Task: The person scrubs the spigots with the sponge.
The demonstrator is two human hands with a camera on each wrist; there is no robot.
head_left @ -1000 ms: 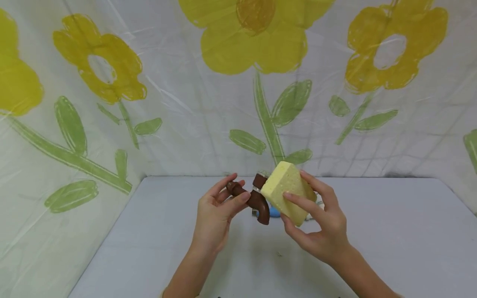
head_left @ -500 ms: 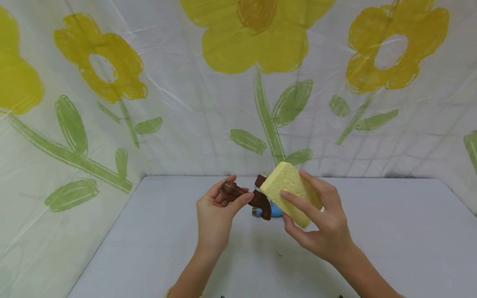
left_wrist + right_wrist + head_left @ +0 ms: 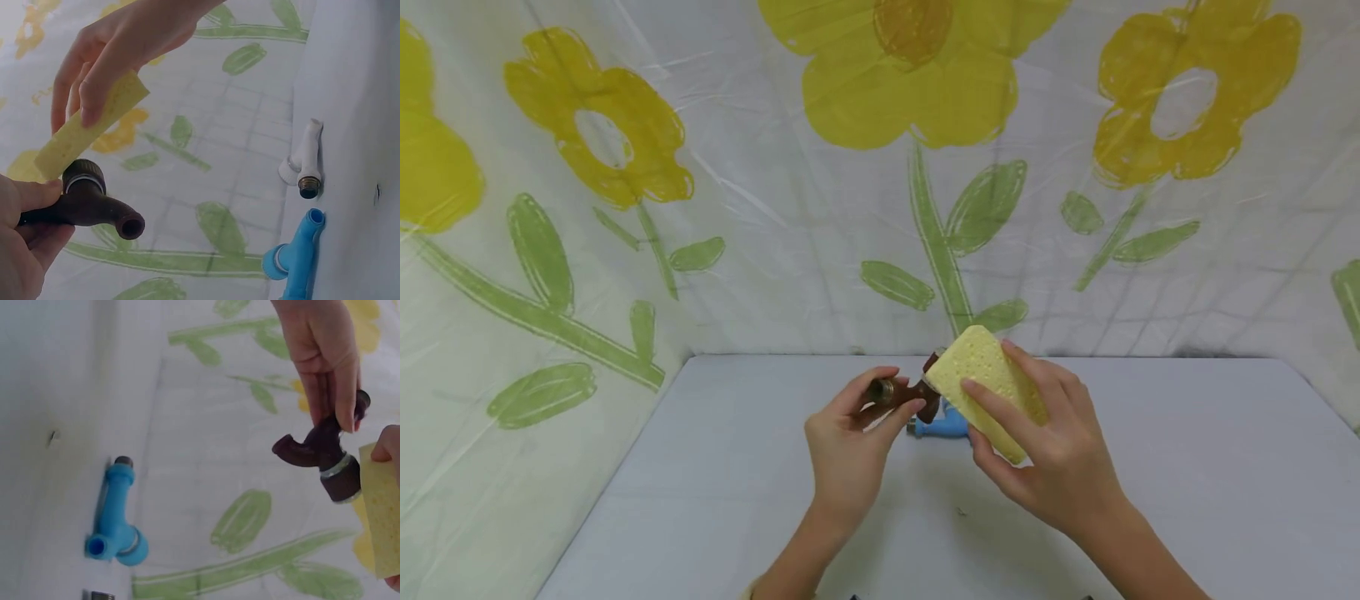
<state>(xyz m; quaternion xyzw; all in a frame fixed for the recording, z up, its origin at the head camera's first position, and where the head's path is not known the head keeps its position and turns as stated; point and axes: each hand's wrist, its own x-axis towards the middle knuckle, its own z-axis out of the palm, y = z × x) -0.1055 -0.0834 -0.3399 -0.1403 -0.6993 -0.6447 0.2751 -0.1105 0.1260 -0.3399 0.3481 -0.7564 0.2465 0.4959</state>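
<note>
A dark brown tap (image 3: 928,405) is held up above the table by my left hand (image 3: 848,454), which pinches its pipe between thumb and fingers. The tap's threaded end faces the head camera. My right hand (image 3: 1063,446) grips a yellow sponge (image 3: 981,375) by its edges, right beside the tap's knob (image 3: 342,481). Whether sponge and knob touch I cannot tell. In the head view the sponge covers part of the knob. A blue tap (image 3: 115,512) lies on the table behind the hands, partly hidden by the sponge in the head view.
Near the blue tap lies a white tap (image 3: 307,159), seen in the left wrist view. The pale table (image 3: 700,500) ends at the back against a curtain (image 3: 760,275) printed with yellow flowers. A small dark mark (image 3: 961,511) shows on the tabletop.
My left hand has shifted a little right and turned the brown tap, so its threaded end now points toward the head camera. The sponge has tilted slightly, showing more of its broad face.
</note>
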